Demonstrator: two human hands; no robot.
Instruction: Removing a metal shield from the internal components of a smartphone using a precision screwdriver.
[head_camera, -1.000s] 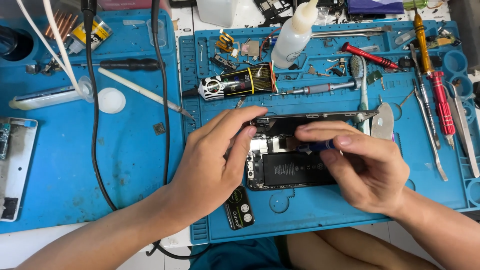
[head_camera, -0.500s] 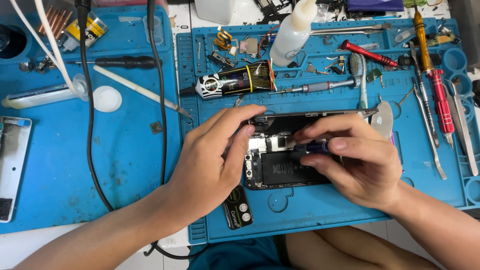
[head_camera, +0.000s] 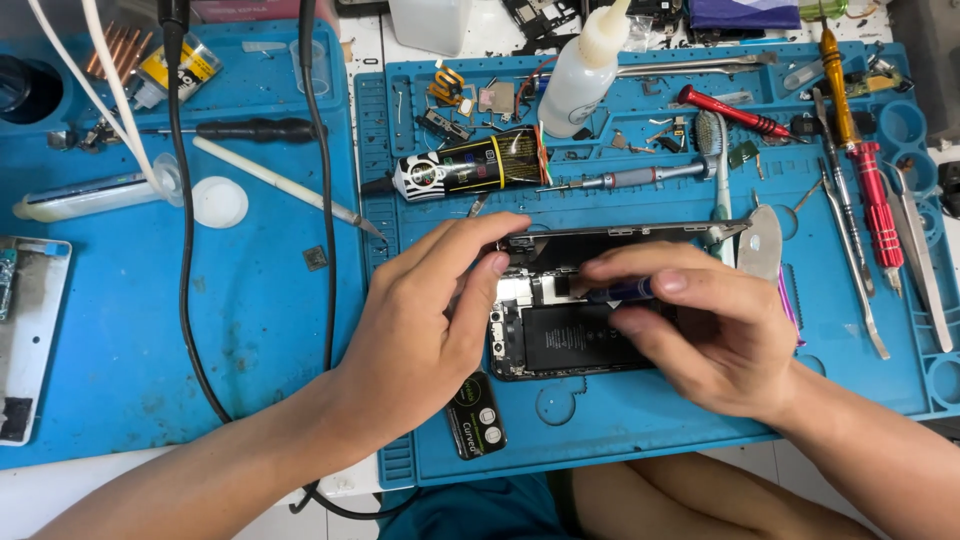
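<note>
the opened phone (head_camera: 575, 335) lies at the centre of the frame on the blue repair mat (head_camera: 640, 430), its long axis running left to right. the left hand (head_camera: 420, 335) presses curled fingers on its left end, steadying it. the right hand (head_camera: 700, 335) pinches a small blue-handled tool (head_camera: 620, 291) over the upper middle of the phone, and is the nearer hand to the exposed parts

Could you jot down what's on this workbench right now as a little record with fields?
Surface: blue repair mat
Main item: opened phone, lying flat, insides showing
Left hand: resting on the phone's left end
Right hand: pinching a small blue-handled tool over the phone
Behind phone: black glue tube, white squeeze bottle
Right side: red screwdriver, tweezers
</note>
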